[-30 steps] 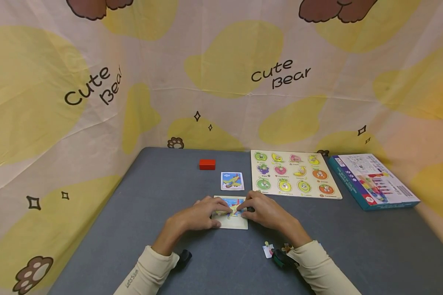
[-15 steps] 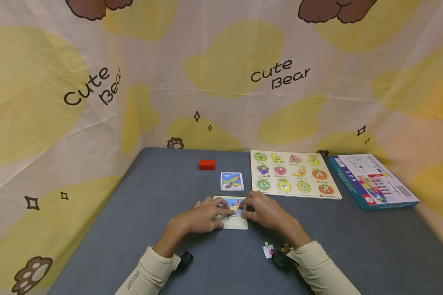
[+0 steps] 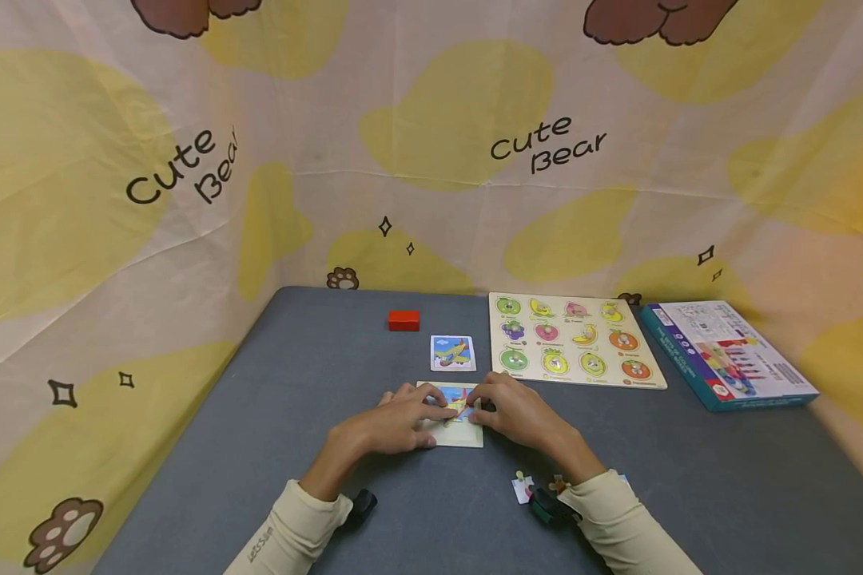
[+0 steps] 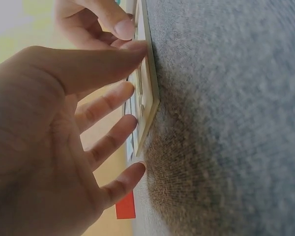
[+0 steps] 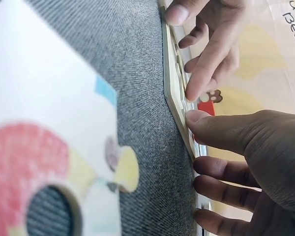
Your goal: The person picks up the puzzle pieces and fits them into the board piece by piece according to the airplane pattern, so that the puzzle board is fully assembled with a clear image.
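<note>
A small wooden jigsaw board (image 3: 466,435) lies flat on the table, its upper part covered by a blue picture of a yellow-and-red plane (image 3: 455,397). From the left, my left hand (image 3: 397,419) rests its index finger across the picture, its thumb by the board's near edge. The left wrist view shows its other fingers (image 4: 120,133) spread along the far side. My right hand (image 3: 514,406) touches the picture's right edge with its fingertips; in the right wrist view its thumb (image 5: 221,130) presses there. Fingers hide parts of the picture.
Loose jigsaw pieces (image 3: 522,488) lie beside the right wrist; one piece (image 5: 88,162) looms large in the right wrist view. Behind the board are a plane picture card (image 3: 453,354), a red block (image 3: 403,321), a fruit board (image 3: 575,339) and a teal-edged box (image 3: 733,351).
My left hand has slid slightly right over the board, its index finger reaching further across the picture. The right fingertips have shifted a little left. The other things have stayed put.
</note>
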Motion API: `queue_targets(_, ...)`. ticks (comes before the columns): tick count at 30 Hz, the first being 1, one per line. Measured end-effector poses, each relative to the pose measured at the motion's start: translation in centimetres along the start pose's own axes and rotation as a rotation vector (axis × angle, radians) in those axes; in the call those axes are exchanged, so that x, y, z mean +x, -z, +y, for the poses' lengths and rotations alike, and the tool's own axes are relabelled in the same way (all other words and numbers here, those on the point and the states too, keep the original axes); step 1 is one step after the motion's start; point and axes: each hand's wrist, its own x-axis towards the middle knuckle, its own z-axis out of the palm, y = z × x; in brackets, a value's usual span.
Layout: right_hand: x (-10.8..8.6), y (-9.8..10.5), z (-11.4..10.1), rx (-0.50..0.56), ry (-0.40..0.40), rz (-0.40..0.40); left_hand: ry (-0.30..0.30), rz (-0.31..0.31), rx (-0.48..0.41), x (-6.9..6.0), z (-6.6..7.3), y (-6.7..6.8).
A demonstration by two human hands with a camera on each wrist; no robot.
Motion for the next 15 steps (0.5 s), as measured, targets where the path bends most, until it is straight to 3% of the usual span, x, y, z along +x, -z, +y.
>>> queue_targets(15, -0.61, 0.98, 0.77, 0.067, 0.028, -0.084, -0.015, 0.013, 0.021, -0.04, -0.22, 0.01)
